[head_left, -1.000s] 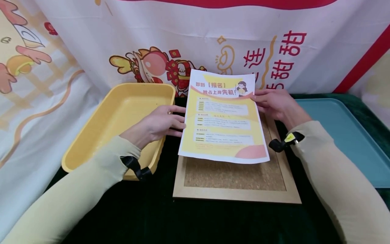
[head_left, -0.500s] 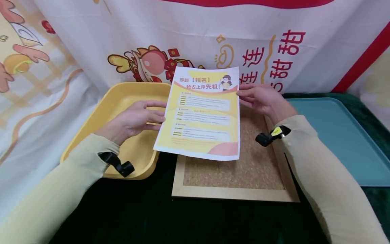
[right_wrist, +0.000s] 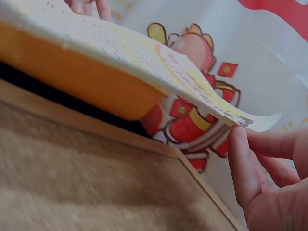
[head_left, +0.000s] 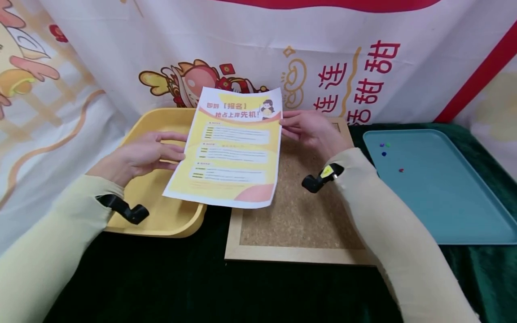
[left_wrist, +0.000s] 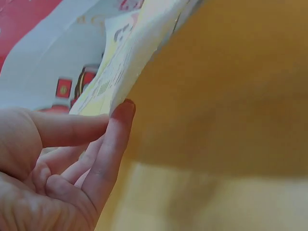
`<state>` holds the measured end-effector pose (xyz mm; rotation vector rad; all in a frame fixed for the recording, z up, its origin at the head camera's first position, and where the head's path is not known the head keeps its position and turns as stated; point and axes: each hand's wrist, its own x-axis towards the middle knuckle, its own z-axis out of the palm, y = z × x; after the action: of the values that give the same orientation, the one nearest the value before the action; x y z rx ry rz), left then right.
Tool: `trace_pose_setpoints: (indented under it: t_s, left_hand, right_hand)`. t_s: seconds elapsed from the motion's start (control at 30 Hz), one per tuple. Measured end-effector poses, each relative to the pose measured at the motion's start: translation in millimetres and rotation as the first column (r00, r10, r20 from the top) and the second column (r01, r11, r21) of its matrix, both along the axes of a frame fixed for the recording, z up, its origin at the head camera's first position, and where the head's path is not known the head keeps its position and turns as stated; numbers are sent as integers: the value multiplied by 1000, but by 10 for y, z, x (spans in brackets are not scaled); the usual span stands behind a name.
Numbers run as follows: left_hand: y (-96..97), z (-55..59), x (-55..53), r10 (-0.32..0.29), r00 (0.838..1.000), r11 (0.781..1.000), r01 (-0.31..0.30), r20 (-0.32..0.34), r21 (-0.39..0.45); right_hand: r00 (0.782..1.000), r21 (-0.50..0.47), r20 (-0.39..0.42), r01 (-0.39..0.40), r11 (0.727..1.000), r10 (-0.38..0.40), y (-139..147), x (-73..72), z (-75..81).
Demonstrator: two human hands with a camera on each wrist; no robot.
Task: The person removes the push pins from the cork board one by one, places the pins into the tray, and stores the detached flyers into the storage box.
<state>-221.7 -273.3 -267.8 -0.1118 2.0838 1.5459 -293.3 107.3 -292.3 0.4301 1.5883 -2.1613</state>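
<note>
A yellow and white printed flyer (head_left: 234, 150) hangs in the air, held by both hands, half over the yellow tray (head_left: 139, 202) and half over the cork board (head_left: 299, 215). My left hand (head_left: 151, 152) pinches its left edge above the tray, with fingers (left_wrist: 113, 139) under the sheet. My right hand (head_left: 308, 128) pinches the right edge near the top; in the right wrist view the fingers (right_wrist: 243, 163) grip the flyer (right_wrist: 144, 53) from below.
A teal tray (head_left: 444, 197) with several small coloured pins (head_left: 383, 150) lies at the right. A dark green cloth (head_left: 181, 282) covers the table. A printed banner (head_left: 242, 49) hangs close behind everything.
Both hands have carried the flyer leftward, off the cork board and partly over the yellow tray. The pins on the teal tray have come into sight.
</note>
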Motion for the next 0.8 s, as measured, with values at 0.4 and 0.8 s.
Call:
trace_pose_setpoints:
  t_s: [0.4, 0.8]
  left_hand:
    - [-573, 93, -90, 81, 996, 993, -83, -29, -82]
    - [-976, 201, -85, 99, 994, 967, -108, -50, -232]
  right_hand:
    - [998, -29, -24, 51, 998, -52, -569, 43, -30]
    - [991, -14, -112, 75, 997, -77, -1032, 188, 10]
